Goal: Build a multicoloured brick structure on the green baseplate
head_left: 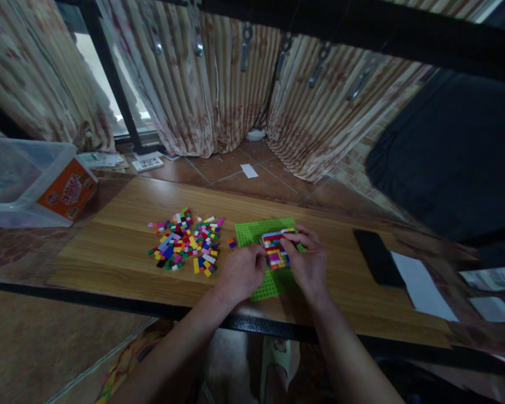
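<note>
**Both hands on small brick block, centre of frame**

Forearms entering from bottom edge, converging toward centre. Left hand (pixel 240 273) lying knuckles up, fingers curled, fingertips pressed against left side of multicoloured brick block (pixel 275 250). Right hand (pixel 308 259) arched over right side of same block, thumb and fingers bent around top right corner. Both hands close together, closed on block from two sides; only narrow strip of coloured rows visible between them.

Block sitting on green baseplate (pixel 258 231), just right of frame centre. Baseplate lying flat on wooden tabletop (pixel 122 247), lower part covered by hands.

Loose pile of coloured bricks (pixel 185 242) left of baseplate, near but not touching. Single small brick (pixel 232 243) between pile and plate.

Near table edge, dark strip, running across lower frame just below wrists. Bare wood free left of pile, and also between right hand and black flat object (pixel 376 257) at right. White paper sheet (pixel 421 286) touching that object, further right. Clear plastic box (pixel 29 179) with orange label at upper left, well apart from hands. Curtains (pixel 219 90) hanging behind table, across top of frame.
</note>
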`<state>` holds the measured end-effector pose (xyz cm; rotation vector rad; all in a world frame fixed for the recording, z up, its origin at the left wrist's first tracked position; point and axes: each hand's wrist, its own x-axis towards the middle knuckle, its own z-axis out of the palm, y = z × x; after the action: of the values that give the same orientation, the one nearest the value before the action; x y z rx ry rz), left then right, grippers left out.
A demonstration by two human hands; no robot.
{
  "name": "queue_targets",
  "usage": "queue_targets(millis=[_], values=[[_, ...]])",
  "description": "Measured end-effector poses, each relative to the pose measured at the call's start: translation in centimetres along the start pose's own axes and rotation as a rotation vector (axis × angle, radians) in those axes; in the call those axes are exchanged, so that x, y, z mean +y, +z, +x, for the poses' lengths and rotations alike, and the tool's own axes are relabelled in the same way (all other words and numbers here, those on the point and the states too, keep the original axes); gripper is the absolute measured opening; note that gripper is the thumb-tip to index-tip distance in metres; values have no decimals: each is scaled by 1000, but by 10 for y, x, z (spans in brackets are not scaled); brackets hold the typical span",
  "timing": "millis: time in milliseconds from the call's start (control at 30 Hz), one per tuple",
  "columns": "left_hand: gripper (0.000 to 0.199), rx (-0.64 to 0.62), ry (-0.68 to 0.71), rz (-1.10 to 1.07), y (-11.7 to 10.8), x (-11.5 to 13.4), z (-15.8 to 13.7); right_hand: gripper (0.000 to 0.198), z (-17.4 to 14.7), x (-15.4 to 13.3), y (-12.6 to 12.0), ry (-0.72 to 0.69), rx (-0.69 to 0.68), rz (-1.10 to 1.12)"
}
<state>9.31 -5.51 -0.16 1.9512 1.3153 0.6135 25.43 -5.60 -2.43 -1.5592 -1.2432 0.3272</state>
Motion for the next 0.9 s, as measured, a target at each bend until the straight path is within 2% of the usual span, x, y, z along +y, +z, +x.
queue_targets(millis=[367, 700, 900], values=[[25, -23, -30, 63, -1, 1, -1, 7, -5, 0, 9, -112, 101, -169], [25, -21, -54, 81, -3, 2, -1, 8, -7, 2, 11, -256, 119, -324], [25, -41, -48, 74, -5, 4, -1, 10, -6, 4, 9, -257, 85, -315]])
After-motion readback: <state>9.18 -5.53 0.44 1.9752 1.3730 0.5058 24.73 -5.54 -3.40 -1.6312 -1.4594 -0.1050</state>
